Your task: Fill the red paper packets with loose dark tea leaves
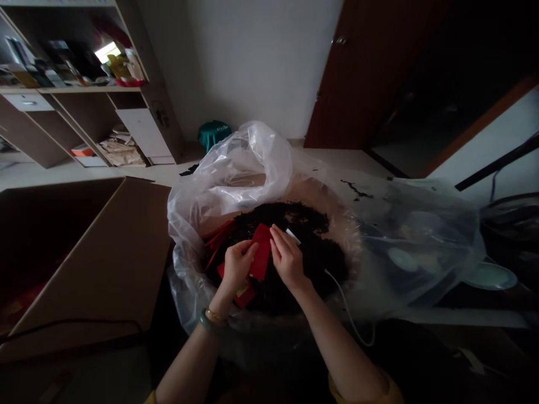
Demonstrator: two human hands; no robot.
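My left hand (238, 264) and my right hand (287, 259) both pinch a red paper packet (260, 252) upright between them. A small white strip (293, 236) sticks out just past my right fingertips. Below my hands lies a heap of dark, loose flaky material (303, 264) in a wide round tan container (339, 227). Several more red packets (217, 235) poke out at the heap's left side, partly hidden by my left hand. A clear plastic bag (236, 179) lines the container and bunches around it. A thin white cable (347, 308) runs down past my right forearm.
A large open cardboard box (84, 264) stands to the left. Plastic sheeting spreads right toward a pale green plate (490, 276). Behind are a shelf unit with clutter (71, 84), a teal stool (214, 133), and a brown door (362, 73).
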